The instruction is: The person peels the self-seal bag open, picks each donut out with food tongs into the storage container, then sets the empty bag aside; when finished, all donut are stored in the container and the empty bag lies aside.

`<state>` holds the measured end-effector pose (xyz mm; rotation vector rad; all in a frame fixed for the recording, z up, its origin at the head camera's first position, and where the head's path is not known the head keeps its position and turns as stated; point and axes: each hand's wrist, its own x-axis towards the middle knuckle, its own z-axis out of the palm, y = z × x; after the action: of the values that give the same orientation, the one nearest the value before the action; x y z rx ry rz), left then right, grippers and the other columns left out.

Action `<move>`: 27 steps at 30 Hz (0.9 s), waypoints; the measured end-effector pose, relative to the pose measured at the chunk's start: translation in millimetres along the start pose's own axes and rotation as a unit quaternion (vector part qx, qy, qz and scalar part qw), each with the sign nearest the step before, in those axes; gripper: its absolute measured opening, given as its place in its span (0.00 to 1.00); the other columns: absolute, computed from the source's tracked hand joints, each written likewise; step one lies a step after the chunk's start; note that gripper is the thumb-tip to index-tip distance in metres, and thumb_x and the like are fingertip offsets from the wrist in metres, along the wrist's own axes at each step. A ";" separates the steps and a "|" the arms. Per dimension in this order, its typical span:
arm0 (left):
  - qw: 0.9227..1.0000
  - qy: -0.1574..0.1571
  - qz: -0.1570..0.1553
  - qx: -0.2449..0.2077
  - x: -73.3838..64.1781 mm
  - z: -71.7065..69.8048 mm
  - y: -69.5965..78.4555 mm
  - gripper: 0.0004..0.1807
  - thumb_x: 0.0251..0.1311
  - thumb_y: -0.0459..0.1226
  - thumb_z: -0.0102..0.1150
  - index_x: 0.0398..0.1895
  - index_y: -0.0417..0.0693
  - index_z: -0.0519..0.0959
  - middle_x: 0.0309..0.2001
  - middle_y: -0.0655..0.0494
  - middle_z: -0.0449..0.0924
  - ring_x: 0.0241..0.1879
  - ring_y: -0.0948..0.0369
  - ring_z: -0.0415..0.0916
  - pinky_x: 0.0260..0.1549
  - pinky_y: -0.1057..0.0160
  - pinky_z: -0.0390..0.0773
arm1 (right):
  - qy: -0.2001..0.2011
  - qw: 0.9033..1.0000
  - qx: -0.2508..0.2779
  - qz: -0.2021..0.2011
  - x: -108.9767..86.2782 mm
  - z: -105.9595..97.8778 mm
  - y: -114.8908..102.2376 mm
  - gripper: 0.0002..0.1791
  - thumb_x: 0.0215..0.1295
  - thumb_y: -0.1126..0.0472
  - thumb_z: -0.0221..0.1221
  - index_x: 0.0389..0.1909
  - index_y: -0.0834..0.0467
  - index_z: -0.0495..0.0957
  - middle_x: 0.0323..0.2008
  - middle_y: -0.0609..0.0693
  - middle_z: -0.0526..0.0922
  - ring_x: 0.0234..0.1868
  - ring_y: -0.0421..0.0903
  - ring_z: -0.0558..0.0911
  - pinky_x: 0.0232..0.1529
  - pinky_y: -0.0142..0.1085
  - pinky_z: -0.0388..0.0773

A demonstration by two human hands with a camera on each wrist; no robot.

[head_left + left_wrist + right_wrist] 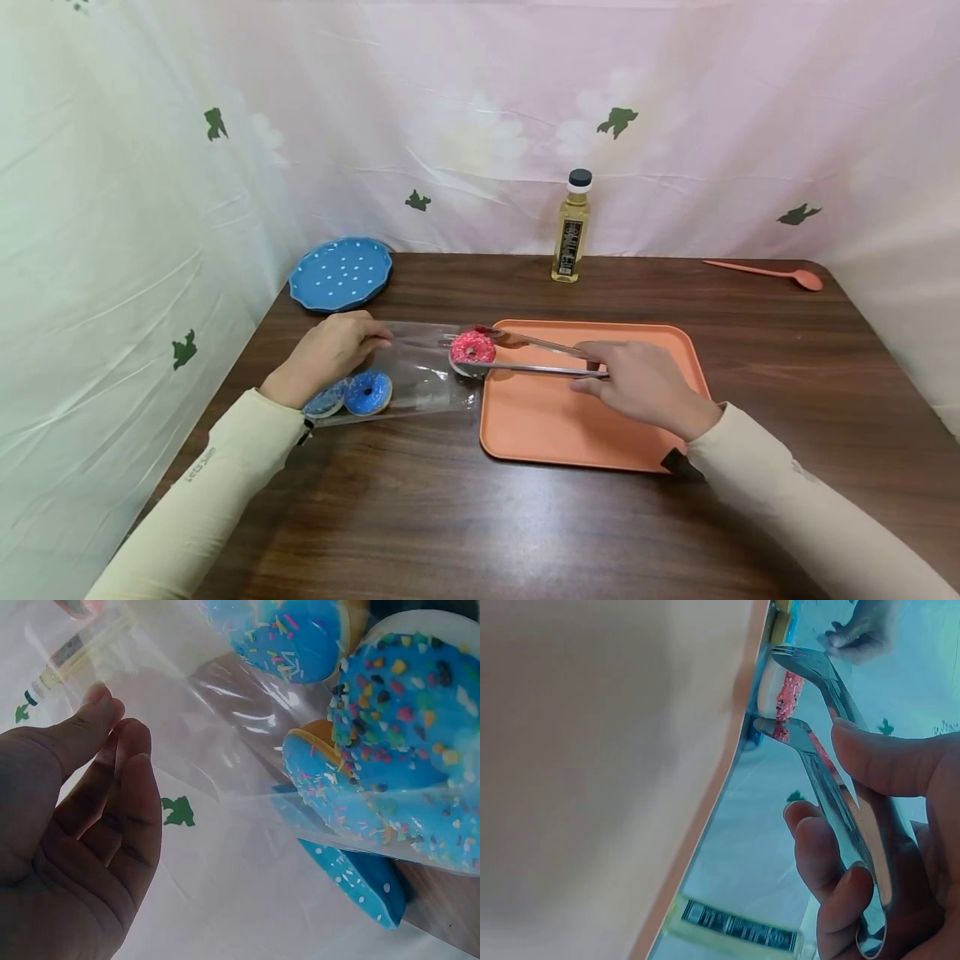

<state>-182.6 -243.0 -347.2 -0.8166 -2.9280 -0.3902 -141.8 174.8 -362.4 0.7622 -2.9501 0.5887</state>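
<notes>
My left hand (pixel 324 354) pinches the upper edge of a clear plastic bag (pixel 420 354) between thumb and fingers. Through the film show a blue sprinkled doughnut (pixel 377 402) and a paler blue doughnut (pixel 324 402), lying at the bag's left end. In my right hand (pixel 645 383) is a pair of metal tongs (pixel 547 370), reaching leftward over the tray. Their tips clasp a pink doughnut (pixel 483 346) at the right end of the bag, beside the tray's left rim. Up close in the left wrist view, blue doughnuts (pixel 409 705) with coloured sprinkles fill the right side.
An orange tray (pixel 570 437) lies on the brown wooden table (pixel 420 517) beneath the right hand. Behind the left hand sits a blue dotted plate (pixel 341 275). A bottle of yellow liquid (pixel 572 237) stands at the back, and an orange spoon (pixel 807 280) lies back right.
</notes>
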 end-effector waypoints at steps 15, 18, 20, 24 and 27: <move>1.000 0.000 0.003 -0.008 1.9 1.4 0.9 0.08 0.66 0.34 0.65 0.44 0.41 0.88 0.36 0.55 0.82 0.30 0.62 0.75 0.32 0.59 0.79 | 0.001 0.997 -0.021 0.078 -33.5 -12.5 37.1 0.22 0.62 0.45 0.69 0.52 0.54 0.84 0.28 0.40 0.82 0.21 0.39 0.72 0.20 0.39 0.66; 1.000 -0.003 0.002 -0.005 2.2 1.5 1.2 0.08 0.66 0.34 0.65 0.44 0.41 0.88 0.36 0.55 0.81 0.30 0.62 0.76 0.32 0.59 0.79 | -0.001 0.996 -0.026 0.089 -38.5 -12.7 44.5 0.23 0.61 0.45 0.69 0.51 0.54 0.84 0.25 0.39 0.80 0.21 0.40 0.72 0.20 0.39 0.66; 1.000 -0.003 0.001 -0.003 2.5 1.6 1.3 0.08 0.66 0.34 0.65 0.44 0.41 0.88 0.35 0.55 0.81 0.30 0.61 0.76 0.32 0.59 0.79 | -0.001 0.995 -0.027 0.094 -41.3 -13.0 48.3 0.22 0.61 0.44 0.69 0.49 0.54 0.84 0.24 0.39 0.78 0.21 0.41 0.71 0.21 0.39 0.66; 1.000 -0.005 -0.004 -0.006 2.9 1.7 1.5 0.08 0.66 0.35 0.65 0.44 0.41 0.88 0.35 0.55 0.81 0.30 0.62 0.75 0.32 0.59 0.79 | 0.000 0.994 -0.028 0.101 -44.4 -13.5 52.5 0.20 0.60 0.44 0.70 0.46 0.53 0.84 0.23 0.39 0.77 0.21 0.41 0.71 0.21 0.39 0.65; 1.000 -0.009 -0.004 -0.011 3.4 1.9 1.4 0.08 0.66 0.35 0.65 0.44 0.41 0.88 0.35 0.55 0.81 0.29 0.62 0.75 0.31 0.59 0.79 | 0.000 0.994 -0.030 0.107 -46.2 -14.7 53.7 0.22 0.60 0.44 0.70 0.48 0.54 0.84 0.24 0.39 0.78 0.22 0.41 0.72 0.21 0.39 0.65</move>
<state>-184.8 -239.6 -348.3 -0.8166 -2.9496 -0.4194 -127.5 244.7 -373.7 0.4424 -3.0569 0.5081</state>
